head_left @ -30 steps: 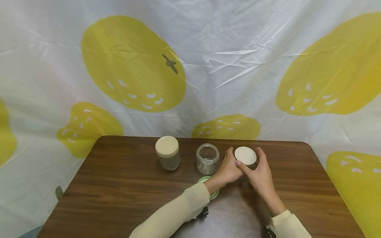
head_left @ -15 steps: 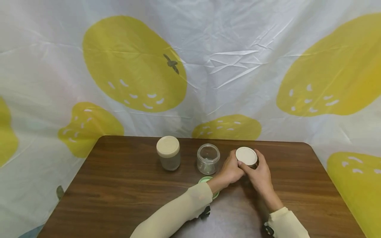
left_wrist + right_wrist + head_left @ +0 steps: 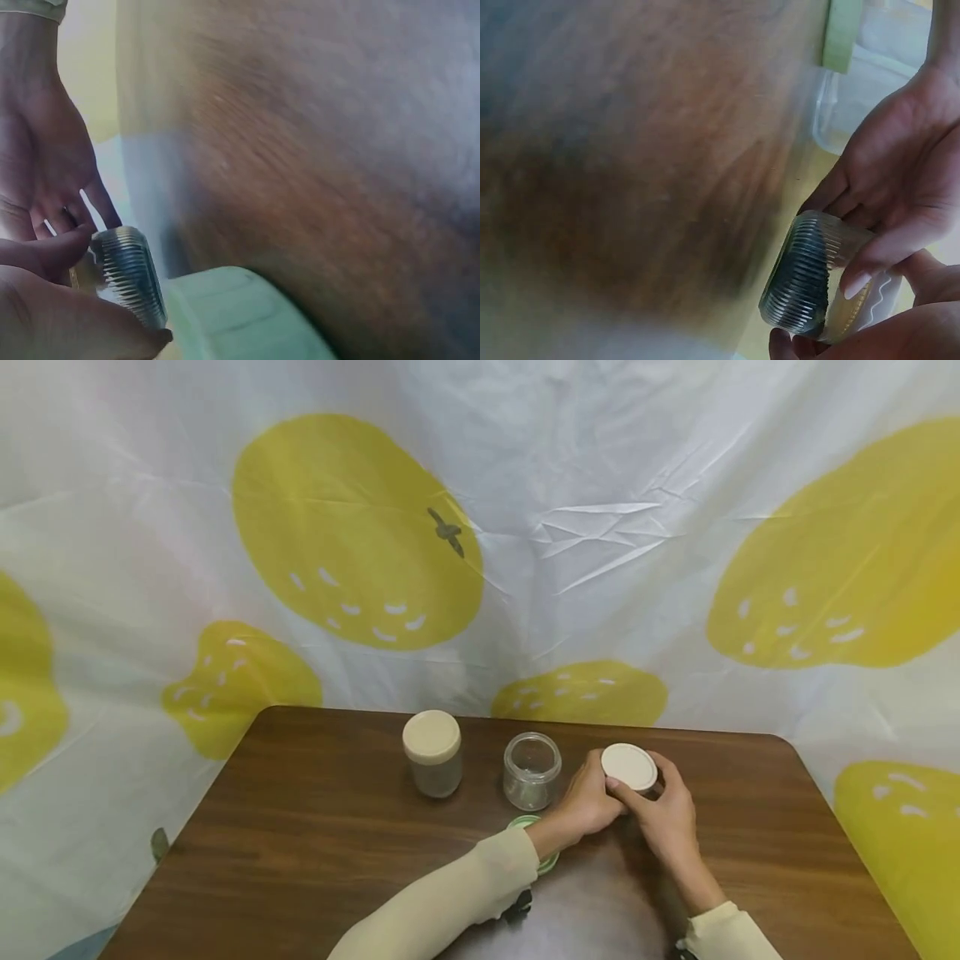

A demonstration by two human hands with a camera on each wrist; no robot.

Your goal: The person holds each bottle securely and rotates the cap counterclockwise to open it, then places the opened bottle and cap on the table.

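Both hands are at a small clear jar (image 3: 802, 277) with a ribbed base and a white lid (image 3: 628, 767), at the right of the table in the head view. My left hand (image 3: 592, 797) grips its left side, thumb along the jar wall in the right wrist view. From the right, my right hand (image 3: 667, 814) curls its fingers and thumb round it just under the lid. Left of the hands stands an uncovered clear jar (image 3: 532, 772). A green lid (image 3: 547, 863) lies on the table, partly hidden under my left forearm.
Farther left stands a taller clear jar with a cream lid (image 3: 432, 743). The brown wooden table (image 3: 300, 827) ends at the back against a white curtain (image 3: 555, 593) with yellow fruit prints.
Both hands have closed in from slightly spread fingers to a grip round the white-lidded jar. The other jars stay in place; the head view has shifted slightly.
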